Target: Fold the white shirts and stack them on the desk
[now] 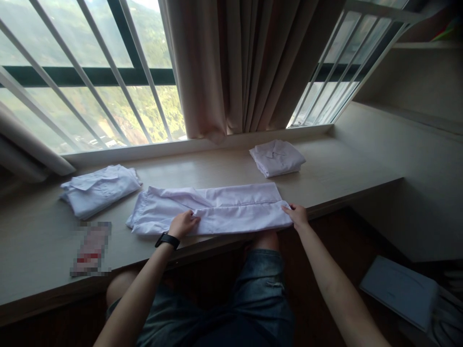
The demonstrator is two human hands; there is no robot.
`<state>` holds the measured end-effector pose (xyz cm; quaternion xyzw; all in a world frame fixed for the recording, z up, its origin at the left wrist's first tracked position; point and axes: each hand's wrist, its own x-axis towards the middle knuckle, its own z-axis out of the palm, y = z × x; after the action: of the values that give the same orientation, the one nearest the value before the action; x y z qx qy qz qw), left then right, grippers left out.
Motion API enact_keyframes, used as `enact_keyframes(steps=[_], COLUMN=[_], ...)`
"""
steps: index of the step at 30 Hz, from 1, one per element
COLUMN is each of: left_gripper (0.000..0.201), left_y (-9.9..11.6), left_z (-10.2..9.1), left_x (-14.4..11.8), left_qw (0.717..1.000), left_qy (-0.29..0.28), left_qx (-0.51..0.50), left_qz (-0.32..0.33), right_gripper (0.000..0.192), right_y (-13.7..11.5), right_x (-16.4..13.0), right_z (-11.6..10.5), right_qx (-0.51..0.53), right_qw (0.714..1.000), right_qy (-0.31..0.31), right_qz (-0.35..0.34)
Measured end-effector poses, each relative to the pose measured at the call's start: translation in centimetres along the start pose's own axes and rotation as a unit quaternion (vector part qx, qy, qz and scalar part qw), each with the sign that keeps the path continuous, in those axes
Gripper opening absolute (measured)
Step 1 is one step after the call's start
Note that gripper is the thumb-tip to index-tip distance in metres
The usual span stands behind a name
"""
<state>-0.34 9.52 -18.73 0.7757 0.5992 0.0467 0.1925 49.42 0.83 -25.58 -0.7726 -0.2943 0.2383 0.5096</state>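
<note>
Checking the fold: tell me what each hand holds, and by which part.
Both hold the white shirt, folded into a strip. Left hand presses its near edge, mid-length; right hand grips its right end corner.

shirt under my hands (217,209): white, plain
folded shirts (278,157): white
desk (343,168): pale beige
curtain (235,67): taupe
my watch strap (167,240): black
my shorts (264,284): blue-grey denim

Home, likely a bedroom or study: long built-in desk (325,168) under a barred window (90,77), beige curtain (235,67), hillside view outside, wall shelves (415,77) at right, wooden floor, folded white shirts (277,156) on desk.
</note>
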Motion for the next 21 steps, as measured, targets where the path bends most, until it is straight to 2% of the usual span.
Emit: enact_keyframes(steps=[4, 8, 11, 13, 17, 21], left_gripper=[0.045, 0.051, 0.060, 0.056, 0.037, 0.037], left_y=[-0.7, -1.0, -2.0, -3.3, -7.1, -11.0], left_z=[0.2, -0.3, -1.7, -2.9, -4.9, -5.4], left_x=[-0.5, -2.1, -3.1, -3.6, -4.2, -4.8], left_qw=[0.999, 0.998, 0.995, 0.992, 0.988, 0.988], left_qy=[0.032, 0.007, -0.013, -0.039, -0.093, -0.091], left_qx=[-0.024, 0.054, 0.100, 0.122, 0.120, 0.123], left_qz=[-0.022, -0.020, -0.015, -0.009, 0.017, 0.025], right_gripper=[0.058, 0.052, 0.048, 0.050, 0.058, 0.059], right_y=[0.3, 1.9, 3.3, 3.9, 4.3, 3.9], right_x=[1.4, 1.9, 1.8, 1.8, 2.1, 2.6], right_z=[0.5, 0.1, -0.6, -0.9, -1.0, -0.5], right_qx=[-0.006, -0.055, -0.092, -0.102, -0.103, -0.105], right_qw=[0.999, 0.996, 0.992, 0.991, 0.990, 0.990], right_qy=[0.018, 0.025, 0.019, 0.016, 0.020, 0.028], right_qz=[-0.039, -0.065, -0.080, -0.089, -0.092, -0.090])
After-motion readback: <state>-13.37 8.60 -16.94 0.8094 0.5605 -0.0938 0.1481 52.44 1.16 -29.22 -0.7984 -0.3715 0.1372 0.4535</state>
